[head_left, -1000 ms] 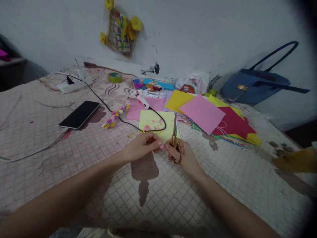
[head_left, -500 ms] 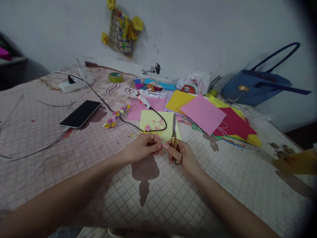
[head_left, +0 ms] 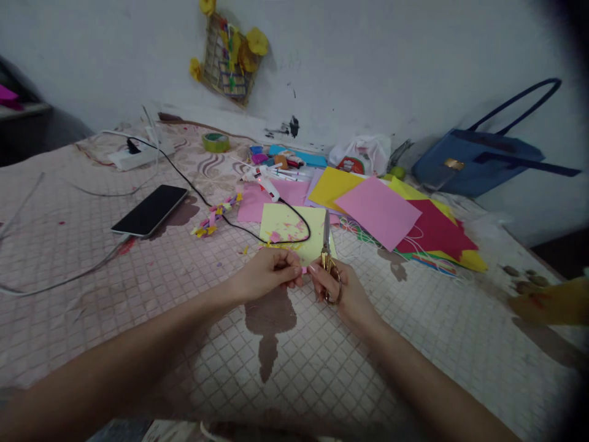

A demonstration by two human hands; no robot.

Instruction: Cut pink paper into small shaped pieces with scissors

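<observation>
My left hand point(head_left: 276, 269) is closed in a pinch on a tiny pink paper piece point(head_left: 304, 270), of which only the tip shows. Close by on the right, my right hand point(head_left: 340, 285) has its fingers through the handles of gold-handled scissors point(head_left: 327, 245), whose blades point away from me. Its thumb and forefinger are near the pink piece; whether they touch it I cannot tell. Beyond both hands lies a pale yellow sheet point(head_left: 317, 218) scattered with pink and yellow paper scraps point(head_left: 292, 233). A white glue gun point(head_left: 265, 184) rests behind it, its black cord crossing the sheet.
To the left are a phone point(head_left: 151, 210) on a cable, a strand of colourful paper bits point(head_left: 214, 216) and a power strip point(head_left: 133, 158). Green tape point(head_left: 215, 142) sits at the back. Coloured sheets point(head_left: 380, 212), white string point(head_left: 356, 235) and a blue handbag point(head_left: 478, 156) are on the right.
My right hand has shifted slightly right with the scissors, its fingertips drawing a little away from my left hand. The left hand has barely moved and keeps its pinch.
</observation>
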